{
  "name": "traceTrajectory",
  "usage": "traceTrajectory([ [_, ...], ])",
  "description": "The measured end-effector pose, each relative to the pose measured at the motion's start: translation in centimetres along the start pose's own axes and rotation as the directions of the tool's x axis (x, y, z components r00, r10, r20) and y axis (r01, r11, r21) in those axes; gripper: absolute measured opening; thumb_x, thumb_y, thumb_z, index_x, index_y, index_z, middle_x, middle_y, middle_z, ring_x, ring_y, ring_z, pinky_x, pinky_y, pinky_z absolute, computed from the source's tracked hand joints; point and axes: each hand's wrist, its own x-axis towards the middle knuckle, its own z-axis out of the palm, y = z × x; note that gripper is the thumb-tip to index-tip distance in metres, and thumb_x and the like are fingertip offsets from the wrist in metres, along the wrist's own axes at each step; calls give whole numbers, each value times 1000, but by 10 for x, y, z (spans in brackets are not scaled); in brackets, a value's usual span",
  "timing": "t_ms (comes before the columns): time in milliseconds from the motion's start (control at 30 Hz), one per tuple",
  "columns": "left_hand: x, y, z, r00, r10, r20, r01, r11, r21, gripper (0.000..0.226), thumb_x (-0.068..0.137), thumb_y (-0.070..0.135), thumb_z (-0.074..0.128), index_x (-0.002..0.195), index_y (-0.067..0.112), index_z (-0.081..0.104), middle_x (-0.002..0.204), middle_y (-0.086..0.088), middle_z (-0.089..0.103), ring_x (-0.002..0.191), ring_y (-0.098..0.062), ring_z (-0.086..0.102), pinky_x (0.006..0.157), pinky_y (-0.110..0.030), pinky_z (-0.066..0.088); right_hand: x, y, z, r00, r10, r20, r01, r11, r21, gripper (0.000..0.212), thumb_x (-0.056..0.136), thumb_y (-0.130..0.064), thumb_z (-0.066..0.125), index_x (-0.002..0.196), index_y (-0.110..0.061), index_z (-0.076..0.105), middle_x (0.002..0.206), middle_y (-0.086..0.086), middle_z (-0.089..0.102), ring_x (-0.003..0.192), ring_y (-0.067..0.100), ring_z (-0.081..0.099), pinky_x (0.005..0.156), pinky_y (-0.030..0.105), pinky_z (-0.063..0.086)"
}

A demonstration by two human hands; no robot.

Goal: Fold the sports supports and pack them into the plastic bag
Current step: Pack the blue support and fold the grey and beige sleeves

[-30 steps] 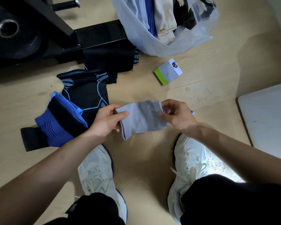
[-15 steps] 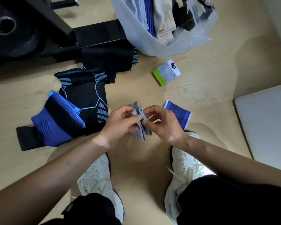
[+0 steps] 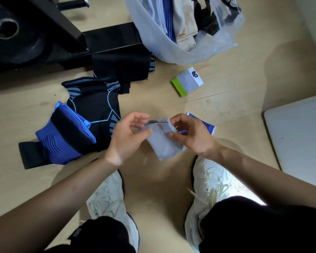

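A pair of white shoes is planted on the wooden floor, closest to the person and farthest from the plastic bag. Just past the toes, both hands hold a grey support in the air, straight out on the near side of the bag and well short of it.

The left hand has its wrist bent inward. Its grip is a pinch, with the thumb on the cloth's left edge and the fingers curled above. The right hand presses its thumb on the middle and hooks its fingers round the top edge. Both grips are nearly closed on this one piece.

The lower end hangs loose, so I'd say the fold is half made. To do it well, bring the edges flush, run a thumb along the crease, then hold the pack flat in one hand so the stretchy knit cannot spring open on the way to the bag.

A blue band lies on the floor under the right hand. A blue and black support and a black support lie to the bag's near left. A green and white wristband sits just short of the bag, which is open and already holds several pieces.
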Motion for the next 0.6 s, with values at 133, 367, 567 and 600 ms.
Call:
traceTrajectory([
  [133,6,-1,-6,981,72,180,-99,984,148,58,69,40,79,123,39,59,128,19,60,123,-1,54,99,-20,44,0,1,-11,994,44,98,-50,997,58,25,86,5,71,93,-17,61,74,-26,61,71,-2,57,67,15,46],
  [367,7,-19,1,949,-39,314,7,995,102,49,61,49,83,93,15,69,78,-2,67,68,-14,61,62,-36,50,-2,0,-13,993,86,77,-100,972,212,19,87,6,69,98,-9,62,89,3,68,82,14,64,76,27,54],
  [567,5,-23,-1,984,-96,152,112,989,-101,20,76,16,86,85,11,69,74,5,69,70,-11,61,62,-24,49,-2,9,-14,986,131,-101,-104,966,238,17,88,0,70,94,-15,63,79,-5,66,75,14,58,73,28,49],
  [600,5,-20,0,983,-145,114,165,967,-196,19,80,10,83,91,9,68,82,-1,71,77,-15,64,64,-24,53,-2,10,-13,982,140,-127,-106,964,245,18,89,-1,70,94,-17,62,75,-10,65,72,12,56,71,27,48],
])
